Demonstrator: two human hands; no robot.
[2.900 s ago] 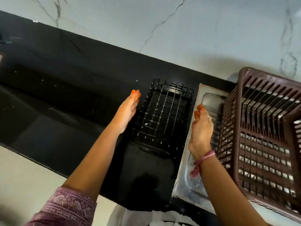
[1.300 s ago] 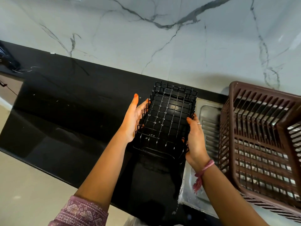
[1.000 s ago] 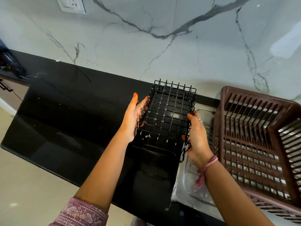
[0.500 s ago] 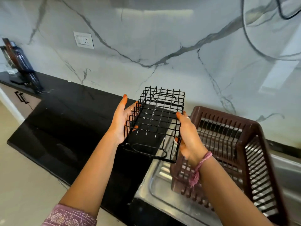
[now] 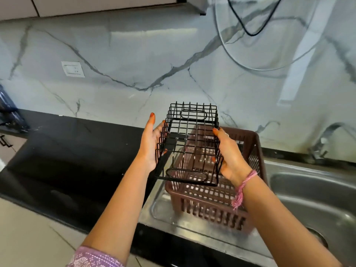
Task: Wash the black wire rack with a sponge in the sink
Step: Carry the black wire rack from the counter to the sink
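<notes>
The black wire rack (image 5: 189, 132) is a box-shaped basket of thin wires, held up in the air above the counter's right end. My left hand (image 5: 150, 143) presses flat against its left side. My right hand (image 5: 229, 153) grips its right side. The rack hangs over the brown basket and the steel drainboard. The steel sink (image 5: 317, 197) lies to the right, its bowl open below my right forearm. No sponge is in view.
A brown plastic slatted basket (image 5: 213, 205) stands on the steel drainboard (image 5: 159, 207) left of the sink bowl. The tap (image 5: 327, 139) rises at the back right. The black counter (image 5: 67, 160) stretches left. A marble wall with a socket (image 5: 72, 69) stands behind.
Both hands closed on the rack's sides and lifted it off the counter. It has travelled right and now hangs over the brown basket; my view has turned right, showing the sink.
</notes>
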